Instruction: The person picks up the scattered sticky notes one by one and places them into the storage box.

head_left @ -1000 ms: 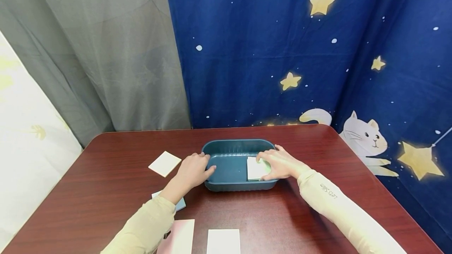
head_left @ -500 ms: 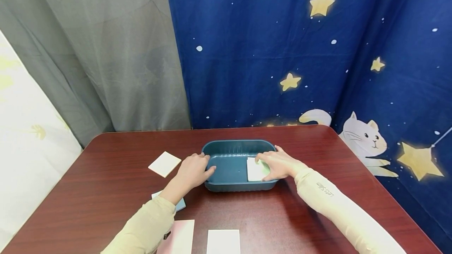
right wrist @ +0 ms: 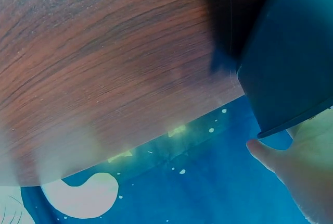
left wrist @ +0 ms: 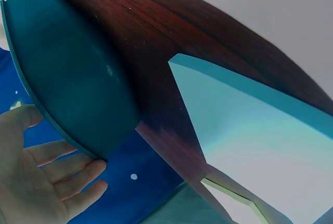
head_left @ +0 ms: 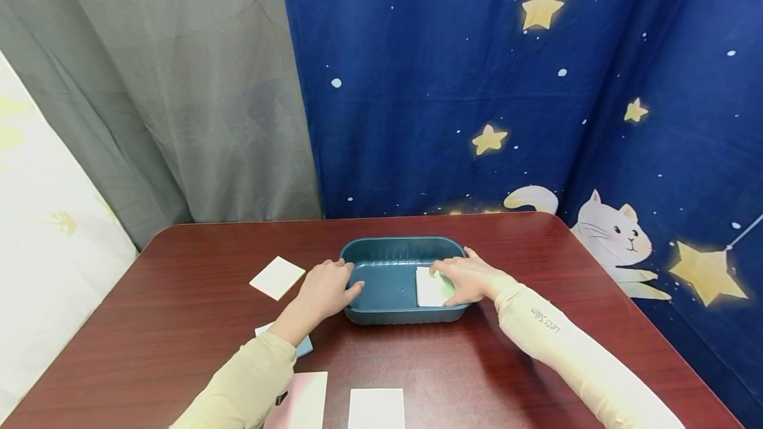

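Note:
A dark teal plastic bin (head_left: 384,283) stands on the table between both hands. The left hand (head_left: 324,288) rests on its left rim, fingers relaxed against the edge; in the left wrist view that hand (left wrist: 49,169) has its fingertips at the bin's rim (left wrist: 67,138). Reaching over the right end, the right hand (head_left: 471,278) has its thumb and fingers curved around a white and green note pad (head_left: 427,286) lying inside the bin. The wrist view on the right shows part of the right hand (right wrist: 307,166) outside the bin wall (right wrist: 291,67); the pad is hidden there.
On the table (head_left: 465,376) left of the bin lie a cream note pad (head_left: 278,278) and a light blue pad (head_left: 304,346), partly under the left arm. A pink pad (head_left: 304,399) and a white pad (head_left: 377,409) lie near the front. Curtains (head_left: 417,85) hang behind.
Almost nothing differs: both hands and the bin keep their places, and the right forearm has shifted slightly left.

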A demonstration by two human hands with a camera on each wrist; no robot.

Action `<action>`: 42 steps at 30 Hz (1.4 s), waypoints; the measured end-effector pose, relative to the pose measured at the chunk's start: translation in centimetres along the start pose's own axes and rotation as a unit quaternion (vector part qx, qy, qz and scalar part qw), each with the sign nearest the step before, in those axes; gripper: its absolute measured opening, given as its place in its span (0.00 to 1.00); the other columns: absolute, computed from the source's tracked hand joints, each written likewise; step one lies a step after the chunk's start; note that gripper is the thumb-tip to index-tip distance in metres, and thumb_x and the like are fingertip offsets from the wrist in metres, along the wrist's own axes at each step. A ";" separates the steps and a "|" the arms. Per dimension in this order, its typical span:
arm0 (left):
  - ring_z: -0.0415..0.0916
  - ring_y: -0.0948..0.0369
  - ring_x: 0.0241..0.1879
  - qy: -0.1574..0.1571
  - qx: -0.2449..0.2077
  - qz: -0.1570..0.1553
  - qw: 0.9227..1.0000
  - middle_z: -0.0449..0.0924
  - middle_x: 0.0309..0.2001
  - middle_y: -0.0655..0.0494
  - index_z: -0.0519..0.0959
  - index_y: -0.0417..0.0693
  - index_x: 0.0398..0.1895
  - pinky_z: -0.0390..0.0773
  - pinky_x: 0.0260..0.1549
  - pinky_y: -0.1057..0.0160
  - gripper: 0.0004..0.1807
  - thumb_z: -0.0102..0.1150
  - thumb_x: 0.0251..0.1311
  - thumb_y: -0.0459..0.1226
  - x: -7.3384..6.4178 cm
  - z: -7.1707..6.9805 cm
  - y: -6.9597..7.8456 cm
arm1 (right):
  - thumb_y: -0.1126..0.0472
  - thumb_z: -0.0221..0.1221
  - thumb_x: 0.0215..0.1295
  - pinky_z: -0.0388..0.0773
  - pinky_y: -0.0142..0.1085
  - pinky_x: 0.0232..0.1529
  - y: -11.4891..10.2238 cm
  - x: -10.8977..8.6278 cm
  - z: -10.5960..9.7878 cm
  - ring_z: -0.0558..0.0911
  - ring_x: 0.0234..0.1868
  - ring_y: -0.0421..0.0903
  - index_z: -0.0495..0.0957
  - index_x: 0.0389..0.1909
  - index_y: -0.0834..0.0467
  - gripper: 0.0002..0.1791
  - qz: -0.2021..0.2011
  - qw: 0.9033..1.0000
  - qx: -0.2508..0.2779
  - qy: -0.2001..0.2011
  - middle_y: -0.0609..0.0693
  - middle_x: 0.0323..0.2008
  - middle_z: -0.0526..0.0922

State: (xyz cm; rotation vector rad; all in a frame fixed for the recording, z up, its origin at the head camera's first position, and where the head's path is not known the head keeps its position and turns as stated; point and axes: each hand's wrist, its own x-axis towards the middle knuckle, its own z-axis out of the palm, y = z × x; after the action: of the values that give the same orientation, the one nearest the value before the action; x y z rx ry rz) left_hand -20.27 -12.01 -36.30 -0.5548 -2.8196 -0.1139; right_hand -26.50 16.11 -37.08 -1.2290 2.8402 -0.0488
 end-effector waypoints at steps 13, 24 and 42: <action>0.74 0.48 0.38 -0.003 0.006 -0.001 1.000 0.76 0.43 0.40 0.77 0.37 0.43 0.75 0.32 0.54 0.23 0.55 0.54 0.48 0.2 -0.1 0.3 | 0.41 0.62 0.43 0.53 0.57 0.52 0.6 -0.5 0.4 0.73 0.45 0.44 0.74 0.45 0.51 0.28 0.007 0.999 0.029 0.028 0.46 0.39 0.76; 0.74 0.48 0.37 0.002 0.006 0.004 1.000 0.76 0.43 0.39 0.77 0.37 0.42 0.75 0.31 0.54 0.23 0.55 0.54 0.47 0.3 -0.1 0.6 | 0.51 0.59 0.52 0.67 0.44 0.41 1.2 -0.9 0.0 0.74 0.36 0.44 0.78 0.40 0.57 0.17 -0.040 0.988 0.036 0.145 0.48 0.35 0.78; 0.75 0.52 0.30 0.005 0.022 -0.004 1.000 0.79 0.35 0.48 0.78 0.40 0.42 0.74 0.27 0.55 0.22 0.55 0.53 0.48 0.3 0.0 0.1 | 0.53 0.59 0.54 0.69 0.46 0.45 0.9 -1.6 -1.2 0.73 0.46 0.51 0.75 0.46 0.61 0.21 0.061 0.985 0.063 0.147 0.55 0.44 0.76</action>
State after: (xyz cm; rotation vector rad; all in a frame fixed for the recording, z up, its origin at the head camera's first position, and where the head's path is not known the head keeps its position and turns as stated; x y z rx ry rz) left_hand -20.52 -11.79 -36.24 -0.5306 -2.8075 -0.0561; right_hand -26.11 17.89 -35.90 -1.1029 3.0934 -0.4337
